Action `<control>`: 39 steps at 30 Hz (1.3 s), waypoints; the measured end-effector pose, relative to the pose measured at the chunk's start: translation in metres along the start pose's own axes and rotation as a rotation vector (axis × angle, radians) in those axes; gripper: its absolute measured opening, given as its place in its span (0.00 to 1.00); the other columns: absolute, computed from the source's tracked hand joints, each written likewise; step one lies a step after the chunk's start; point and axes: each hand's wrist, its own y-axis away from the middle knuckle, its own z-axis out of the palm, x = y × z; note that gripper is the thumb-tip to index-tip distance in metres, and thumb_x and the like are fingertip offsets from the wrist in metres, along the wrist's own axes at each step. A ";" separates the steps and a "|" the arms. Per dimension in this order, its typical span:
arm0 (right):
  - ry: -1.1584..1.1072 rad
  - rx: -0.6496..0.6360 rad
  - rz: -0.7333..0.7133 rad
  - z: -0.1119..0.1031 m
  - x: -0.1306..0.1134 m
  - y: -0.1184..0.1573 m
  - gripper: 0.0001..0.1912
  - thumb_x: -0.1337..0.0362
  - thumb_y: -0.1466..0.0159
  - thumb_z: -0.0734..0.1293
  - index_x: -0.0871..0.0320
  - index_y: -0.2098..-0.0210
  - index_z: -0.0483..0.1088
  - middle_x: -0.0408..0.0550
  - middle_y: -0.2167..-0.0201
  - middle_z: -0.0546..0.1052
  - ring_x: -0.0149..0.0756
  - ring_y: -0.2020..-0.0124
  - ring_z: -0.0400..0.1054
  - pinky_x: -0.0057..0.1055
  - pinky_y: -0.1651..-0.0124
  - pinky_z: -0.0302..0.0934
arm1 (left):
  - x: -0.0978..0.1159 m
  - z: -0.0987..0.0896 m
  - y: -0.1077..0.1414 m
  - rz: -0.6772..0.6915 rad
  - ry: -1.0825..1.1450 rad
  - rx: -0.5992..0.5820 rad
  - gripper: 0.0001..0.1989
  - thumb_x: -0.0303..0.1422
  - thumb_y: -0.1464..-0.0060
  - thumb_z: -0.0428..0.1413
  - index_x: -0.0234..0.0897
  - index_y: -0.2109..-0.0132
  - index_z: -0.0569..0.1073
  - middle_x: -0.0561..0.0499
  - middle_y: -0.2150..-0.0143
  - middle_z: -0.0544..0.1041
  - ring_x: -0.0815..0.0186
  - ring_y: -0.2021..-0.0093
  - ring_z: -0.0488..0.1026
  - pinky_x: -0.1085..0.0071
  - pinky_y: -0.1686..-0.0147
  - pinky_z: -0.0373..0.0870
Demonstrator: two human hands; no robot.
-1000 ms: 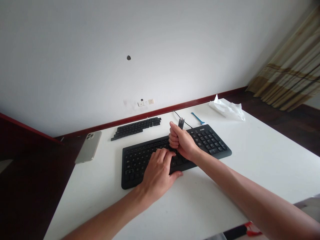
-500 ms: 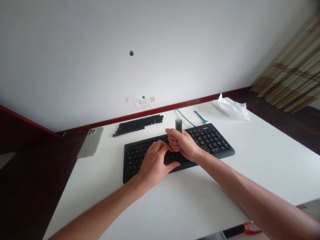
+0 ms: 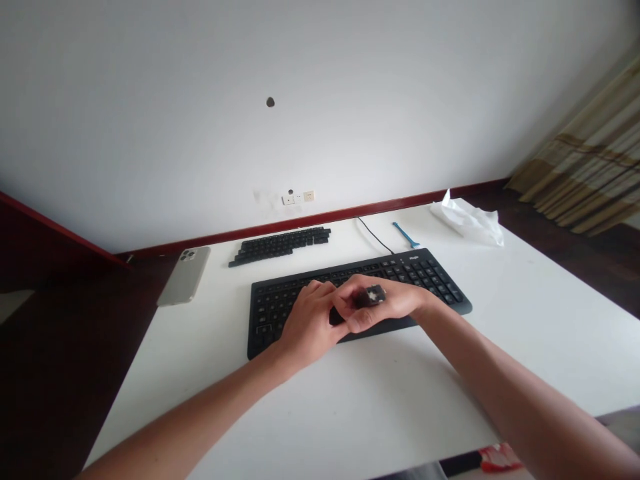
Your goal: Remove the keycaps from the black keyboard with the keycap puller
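Note:
A black keyboard lies across the white table. My right hand is closed around a small dark tool, whose metal-topped end shows between thumb and fingers; its other end is hidden. Over the middle of the keyboard, my left hand rests with its fingertips on the keys and its thumb meeting the right hand. Whether anything sits under the left fingers is hidden. Behind the keyboard, loose black keycaps stand in rows.
A phone lies at the table's left edge. Behind the keyboard are its black cable and a blue tool. A crumpled white plastic bag is at the back right of the table.
My right hand has turned and come down toward the left thumb, so the tool has tipped from upright toward me. The left hand has hardly moved. The view has shifted slightly.

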 end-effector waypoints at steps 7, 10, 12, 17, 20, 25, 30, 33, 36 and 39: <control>0.048 0.190 0.031 0.012 -0.004 -0.003 0.17 0.57 0.34 0.72 0.59 0.73 0.67 0.37 0.80 0.66 0.28 0.77 0.57 0.28 0.72 0.51 | -0.002 -0.001 -0.001 -0.011 0.097 -0.005 0.10 0.36 0.48 0.72 0.44 0.61 0.80 0.54 0.60 0.82 0.58 0.56 0.72 0.59 0.50 0.69; 0.027 0.310 0.045 0.020 -0.003 -0.003 0.15 0.57 0.33 0.70 0.58 0.72 0.67 0.37 0.81 0.65 0.28 0.78 0.56 0.28 0.73 0.50 | -0.002 -0.001 -0.001 0.006 0.091 0.001 0.10 0.36 0.48 0.72 0.48 0.59 0.82 0.56 0.58 0.83 0.58 0.55 0.72 0.59 0.49 0.69; 0.053 0.379 0.052 0.028 -0.002 0.000 0.15 0.57 0.33 0.70 0.57 0.72 0.66 0.38 0.80 0.66 0.29 0.77 0.57 0.28 0.72 0.52 | -0.001 -0.002 -0.001 0.015 0.071 -0.003 0.10 0.38 0.47 0.72 0.46 0.59 0.81 0.55 0.59 0.82 0.58 0.56 0.72 0.59 0.50 0.69; 0.248 0.689 0.022 0.053 0.013 0.013 0.14 0.58 0.33 0.70 0.57 0.72 0.67 0.43 0.74 0.71 0.33 0.71 0.61 0.31 0.68 0.56 | 0.000 -0.003 0.000 0.019 0.003 -0.041 0.11 0.42 0.40 0.66 0.41 0.59 0.76 0.51 0.62 0.80 0.57 0.56 0.72 0.60 0.54 0.69; 0.325 0.823 -0.004 0.063 0.025 0.020 0.14 0.58 0.33 0.70 0.57 0.71 0.67 0.43 0.71 0.71 0.34 0.70 0.63 0.31 0.66 0.57 | 0.000 -0.004 0.001 0.029 -0.026 -0.025 0.10 0.41 0.38 0.63 0.40 0.62 0.74 0.51 0.62 0.78 0.56 0.55 0.71 0.61 0.56 0.68; 0.346 0.878 -0.024 0.069 0.033 0.016 0.20 0.56 0.31 0.69 0.56 0.75 0.62 0.41 0.76 0.65 0.33 0.72 0.57 0.32 0.67 0.53 | 0.001 -0.002 0.003 0.037 -0.070 -0.007 0.10 0.40 0.38 0.62 0.40 0.57 0.73 0.49 0.56 0.77 0.55 0.53 0.72 0.59 0.53 0.69; 0.409 0.854 -0.068 0.069 0.034 0.003 0.23 0.54 0.30 0.66 0.57 0.78 0.61 0.41 0.78 0.63 0.32 0.74 0.55 0.32 0.68 0.52 | 0.003 0.001 0.006 0.064 -0.135 0.013 0.25 0.40 0.37 0.60 0.38 0.37 0.67 0.41 0.34 0.69 0.49 0.38 0.69 0.51 0.42 0.69; 0.391 0.872 -0.057 0.070 0.037 0.000 0.25 0.52 0.30 0.66 0.58 0.79 0.64 0.43 0.79 0.64 0.33 0.74 0.56 0.33 0.69 0.53 | 0.001 0.005 0.008 0.120 -0.211 -0.021 0.32 0.41 0.33 0.55 0.34 0.29 0.60 0.39 0.23 0.57 0.45 0.26 0.56 0.47 0.32 0.60; 0.353 0.960 -0.077 0.074 0.039 0.000 0.25 0.50 0.30 0.65 0.58 0.79 0.68 0.45 0.80 0.67 0.34 0.76 0.58 0.33 0.70 0.54 | -0.003 0.010 0.008 0.142 -0.259 -0.072 0.30 0.43 0.29 0.48 0.36 0.26 0.58 0.44 0.21 0.51 0.44 0.23 0.50 0.45 0.28 0.53; 0.372 1.025 -0.138 0.077 0.041 0.000 0.29 0.48 0.31 0.65 0.57 0.83 0.66 0.44 0.83 0.65 0.34 0.78 0.56 0.33 0.73 0.52 | -0.006 0.010 0.007 0.180 -0.268 -0.129 0.29 0.45 0.27 0.44 0.42 0.25 0.57 0.49 0.21 0.53 0.43 0.22 0.49 0.41 0.27 0.50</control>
